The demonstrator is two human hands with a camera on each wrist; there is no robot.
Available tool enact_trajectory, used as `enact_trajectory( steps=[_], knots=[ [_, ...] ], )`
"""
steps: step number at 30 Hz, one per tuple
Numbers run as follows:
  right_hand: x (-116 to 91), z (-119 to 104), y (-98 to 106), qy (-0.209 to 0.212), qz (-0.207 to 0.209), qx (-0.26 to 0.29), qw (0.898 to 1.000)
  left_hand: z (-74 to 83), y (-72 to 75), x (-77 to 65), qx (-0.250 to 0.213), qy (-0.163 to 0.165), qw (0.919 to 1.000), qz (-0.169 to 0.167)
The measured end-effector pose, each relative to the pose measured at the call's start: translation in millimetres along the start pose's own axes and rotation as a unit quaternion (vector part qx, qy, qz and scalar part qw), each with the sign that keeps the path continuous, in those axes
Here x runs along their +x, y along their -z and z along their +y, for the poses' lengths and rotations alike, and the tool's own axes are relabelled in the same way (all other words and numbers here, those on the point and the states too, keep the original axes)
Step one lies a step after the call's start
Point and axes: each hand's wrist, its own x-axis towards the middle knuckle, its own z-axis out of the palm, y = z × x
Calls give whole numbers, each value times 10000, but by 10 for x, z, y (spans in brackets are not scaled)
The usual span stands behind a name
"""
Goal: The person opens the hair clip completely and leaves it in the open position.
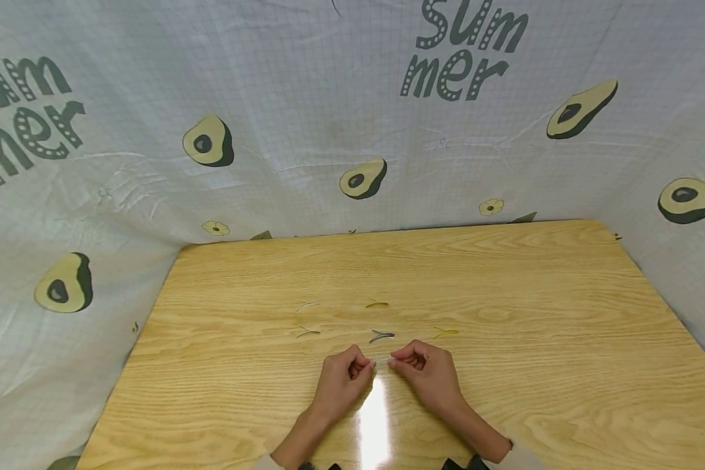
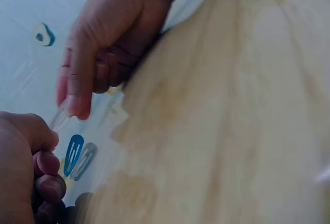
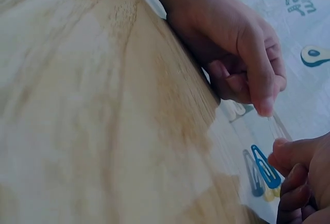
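Thumb and fingertips of my left hand [image 1: 342, 384] pinch one end of a small pale, clear-looking hair clip [image 1: 382, 360]. Its other end is pinched by my right hand [image 1: 431, 377], so the clip spans the short gap between both hands, low over the table. In the left wrist view the pale clip [image 2: 61, 118] lies between the fingertips, partly covered by them. Just beyond the hands lies a blue snap hair clip [image 1: 382, 335], its prongs spread in a V. A yellow clip [image 1: 446, 332] lies beyond my right hand, a dull greenish clip [image 1: 308, 332] beyond my left.
Farther back on the wooden table [image 1: 534, 313] lie a whitish clip [image 1: 308, 305] and a golden-brown clip [image 1: 377, 304]. A pale cloth [image 1: 294, 98] printed with avocados hangs behind the table and along its sides. A bright light reflection shows between the forearms.
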Motion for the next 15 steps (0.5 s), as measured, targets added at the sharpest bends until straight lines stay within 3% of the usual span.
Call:
enact_trajectory(
  steps=[9,15],
  knots=[
    [3,-20,-26,-172,109,-23,9998,26,-21,7,6,-29,10000,74],
    [-37,-245,-23,-269,214,-59,9994,16,-15,0,74,114,9999,45]
  ],
)
